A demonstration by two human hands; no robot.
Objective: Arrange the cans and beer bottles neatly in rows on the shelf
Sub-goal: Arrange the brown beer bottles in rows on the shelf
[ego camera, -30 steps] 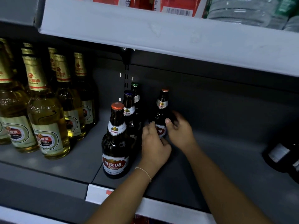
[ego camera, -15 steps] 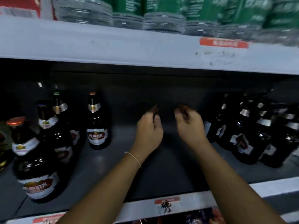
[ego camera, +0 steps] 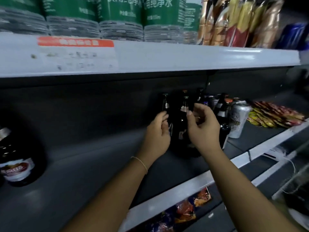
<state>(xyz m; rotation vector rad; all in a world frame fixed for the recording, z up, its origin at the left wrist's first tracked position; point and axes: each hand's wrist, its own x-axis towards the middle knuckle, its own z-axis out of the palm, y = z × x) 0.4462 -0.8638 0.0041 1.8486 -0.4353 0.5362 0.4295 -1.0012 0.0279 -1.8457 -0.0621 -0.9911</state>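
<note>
A cluster of dark beer bottles (ego camera: 182, 128) stands at the back of the grey shelf (ego camera: 93, 164), right of centre. My left hand (ego camera: 157, 133) is against the left side of the front bottle with its fingers curled; whether it grips is unclear. My right hand (ego camera: 203, 126) hovers in front of the cluster's right side, its fingers loosely curled and its thumb near the bottle's neck, holding nothing. A silver can (ego camera: 239, 118) stands just right of the bottles, with more cans and bottles behind it. One dark bottle with a red label (ego camera: 16, 164) stands alone at the far left.
The upper shelf's white edge (ego camera: 167, 57) hangs low over the bottles; green-labelled water bottles (ego camera: 117, 22) and snack bags (ego camera: 242, 22) sit on it. Red and yellow packets (ego camera: 275, 116) lie right of the can. Bare shelf floor stretches between the lone bottle and the cluster.
The view has swung right along the shelf. Both hands, empty in mid-air half a second ago, have moved right and reached the dark bottle cluster.
</note>
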